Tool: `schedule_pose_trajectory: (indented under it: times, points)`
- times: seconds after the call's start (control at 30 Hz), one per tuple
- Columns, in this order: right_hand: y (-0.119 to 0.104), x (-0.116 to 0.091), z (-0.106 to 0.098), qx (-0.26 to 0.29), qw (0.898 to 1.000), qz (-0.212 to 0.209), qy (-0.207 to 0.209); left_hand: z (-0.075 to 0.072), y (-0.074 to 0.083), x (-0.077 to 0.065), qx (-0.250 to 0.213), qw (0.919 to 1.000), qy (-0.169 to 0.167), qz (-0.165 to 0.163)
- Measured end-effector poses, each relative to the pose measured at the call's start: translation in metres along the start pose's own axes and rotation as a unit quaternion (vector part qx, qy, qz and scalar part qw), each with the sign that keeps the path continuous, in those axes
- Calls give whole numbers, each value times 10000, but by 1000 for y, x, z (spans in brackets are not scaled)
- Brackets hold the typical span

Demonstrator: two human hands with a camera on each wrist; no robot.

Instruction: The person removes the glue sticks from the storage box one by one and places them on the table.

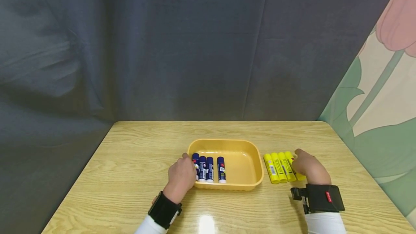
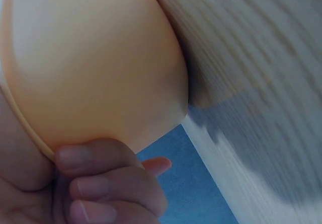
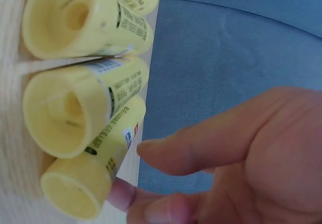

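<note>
My left hand (image 1: 182,172) grips the left rim of an orange-yellow plastic tray (image 1: 242,170). In the left wrist view its curled fingers lie against the tray's outer wall (image 2: 100,68). Inside the tray, three blue glue sticks (image 1: 202,169) stand side by side at the left, and another blue glue stick (image 1: 221,169) lies a little apart. My right hand (image 1: 310,167) is at the rightmost yellow glue stick (image 3: 78,189), which lies slanted against its neighbour. A finger touches its side; the thumb is near it, with a gap visible between thumb and fingers.
Several yellow glue sticks (image 1: 277,167) lie in a row on the wooden table (image 1: 136,161), right of the tray. A dark grey cloth (image 1: 195,53) hangs behind the table. A flower-patterned surface (image 1: 383,118) borders the right edge.
</note>
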State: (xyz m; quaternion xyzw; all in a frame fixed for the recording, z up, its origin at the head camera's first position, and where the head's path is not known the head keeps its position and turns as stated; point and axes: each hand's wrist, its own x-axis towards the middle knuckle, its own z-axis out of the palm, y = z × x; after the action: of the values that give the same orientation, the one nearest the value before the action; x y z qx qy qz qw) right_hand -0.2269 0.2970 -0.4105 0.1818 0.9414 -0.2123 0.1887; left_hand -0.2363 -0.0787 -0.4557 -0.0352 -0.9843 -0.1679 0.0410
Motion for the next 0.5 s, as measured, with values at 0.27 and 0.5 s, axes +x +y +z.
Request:
schedule_pose_trajectory:
  times: [0.27, 0.5]
  points:
    - [-1, -5, 1, -55, 10000, 31, 11, -1, 0, 1, 5, 10000, -78, -3]
    - [1, -2, 1, -9, 9999, 108, -63, 0, -1, 1, -57, 10000, -62, 28]
